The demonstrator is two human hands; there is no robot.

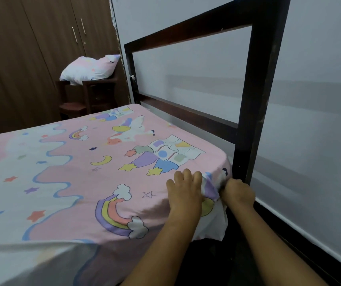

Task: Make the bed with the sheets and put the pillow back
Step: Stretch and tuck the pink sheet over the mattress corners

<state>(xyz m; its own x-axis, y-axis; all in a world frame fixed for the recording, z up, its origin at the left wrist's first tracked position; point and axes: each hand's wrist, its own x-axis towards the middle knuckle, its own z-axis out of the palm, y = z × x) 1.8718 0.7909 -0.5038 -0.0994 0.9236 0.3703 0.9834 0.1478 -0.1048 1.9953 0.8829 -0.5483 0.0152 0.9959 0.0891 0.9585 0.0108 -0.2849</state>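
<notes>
A person stands at the near corner of a bed, both bare arms reaching forward over it. The sheet [66, 162] is pink and white, printed with rainbows, stars, a moon, clouds and a unicorn, and it lies spread smooth across the top of the mattress, reaching to the far edge.

The left hand [184, 195] lies palm down on the sheet at the near corner, fingers spread and pressing the cloth flat against the top and edge of the mattress. Just beside it, the right hand [238, 193] is clenched in a fist around a bunched fold of the sheet at the very corner, close to the dark post of the headboard [254, 112]. Below the two hands a loose white flap of the sheet hangs down over the side of the mattress.

The headboard is a dark wooden frame of bars standing against a pale grey wall [320, 100].

The pillow [90, 69], in a matching pink and white case, is not on the bed. It sits on a dark wooden chair [87, 93] well apart from the hands, beyond the far side of the bed, in front of a brown wardrobe [27, 58] with metal handles.
</notes>
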